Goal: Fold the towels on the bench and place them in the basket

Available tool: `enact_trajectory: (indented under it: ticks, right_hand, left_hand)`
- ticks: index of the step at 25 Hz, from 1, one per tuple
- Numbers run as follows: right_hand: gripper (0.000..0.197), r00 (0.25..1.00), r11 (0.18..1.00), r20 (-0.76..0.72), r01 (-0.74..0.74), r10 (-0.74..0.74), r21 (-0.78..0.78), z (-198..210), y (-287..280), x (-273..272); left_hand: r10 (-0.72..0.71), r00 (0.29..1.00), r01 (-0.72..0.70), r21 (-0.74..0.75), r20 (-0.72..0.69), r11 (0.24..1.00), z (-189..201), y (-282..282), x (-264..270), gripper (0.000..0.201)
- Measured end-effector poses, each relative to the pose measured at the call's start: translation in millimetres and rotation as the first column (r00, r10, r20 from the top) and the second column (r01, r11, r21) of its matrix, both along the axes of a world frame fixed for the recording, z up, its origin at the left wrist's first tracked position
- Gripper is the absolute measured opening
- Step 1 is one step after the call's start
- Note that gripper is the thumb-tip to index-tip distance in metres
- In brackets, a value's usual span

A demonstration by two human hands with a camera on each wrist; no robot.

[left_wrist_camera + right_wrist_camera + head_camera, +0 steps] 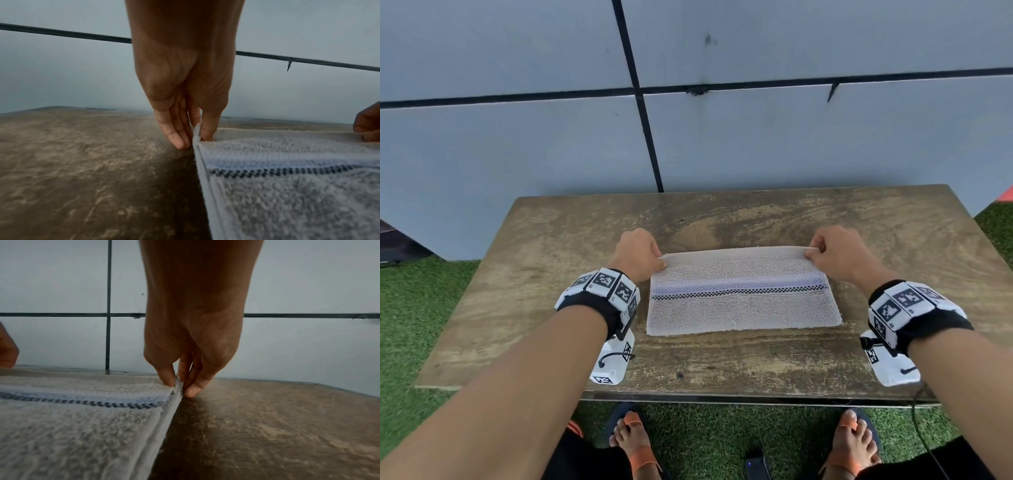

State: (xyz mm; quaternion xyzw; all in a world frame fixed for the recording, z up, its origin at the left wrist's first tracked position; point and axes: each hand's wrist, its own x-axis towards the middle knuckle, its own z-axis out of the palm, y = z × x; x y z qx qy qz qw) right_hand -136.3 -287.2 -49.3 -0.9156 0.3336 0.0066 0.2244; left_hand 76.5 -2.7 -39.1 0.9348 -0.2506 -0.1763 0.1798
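A pale grey towel (pixel 743 301) with a blue band and a dark checked stripe lies folded on the wooden bench (pixel 551 240). My left hand (pixel 650 257) pinches its far left corner between thumb and fingers, as the left wrist view shows: left hand (pixel 195 136), towel (pixel 298 186). At the far right corner my right hand (pixel 815 251) pinches the towel's edge too; the right wrist view has the right hand (pixel 179 386) and the towel (pixel 82 426). Both corners are raised slightly off the bench. No basket is in view.
A grey panelled wall (pixel 756 137) with dark seams stands right behind the bench. Green artificial grass (pixel 421 301) surrounds the bench. My sandalled feet (pixel 633 442) and a small dark device (pixel 755 466) on the grass lie below the bench's front edge.
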Motion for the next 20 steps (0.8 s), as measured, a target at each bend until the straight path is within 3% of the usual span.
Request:
enact_trajectory:
  ticks: [6, 10, 13, 15, 18, 20]
  right_hand:
    - [0.021, 0.995, 0.998, 0.094, -0.032, 0.038, -0.061, 37, 5, -19]
    - [0.007, 0.925, 0.993, 0.379, 0.013, 0.033, -0.120, 84, 12, -39]
    - [0.006, 0.861, 0.982, 0.506, 0.055, 0.046, -0.182, 91, 34, -66]
    - [0.010, 0.880, 0.987, 0.475, 0.044, 0.034, -0.152, 65, 51, -90]
    - [0.032, 0.988, 0.998, 0.142, -0.061, 0.056, 0.032, 10, 75, -121]
    - [0.039, 0.996, 0.992, 0.090, -0.035, 0.024, 0.118, -11, 86, -129]
  left_hand:
    - [-0.095, 0.990, 0.107, -0.115, 0.104, 0.988, 43, 10, -10, 0.012]
    - [-0.029, 0.974, 0.103, -0.329, 0.223, 0.939, 86, 27, -25, 0.011]
    - [0.027, 0.955, 0.120, -0.466, 0.296, 0.877, 94, 52, -51, 0.012]
    - [-0.003, 0.957, 0.130, -0.420, 0.290, 0.898, 73, 74, -72, 0.016]
    - [-0.136, 0.990, 0.139, -0.120, 0.031, 0.983, 19, 105, -101, 0.029]
    - [-0.137, 0.986, 0.130, -0.075, -0.094, 0.989, -7, 116, -115, 0.033]
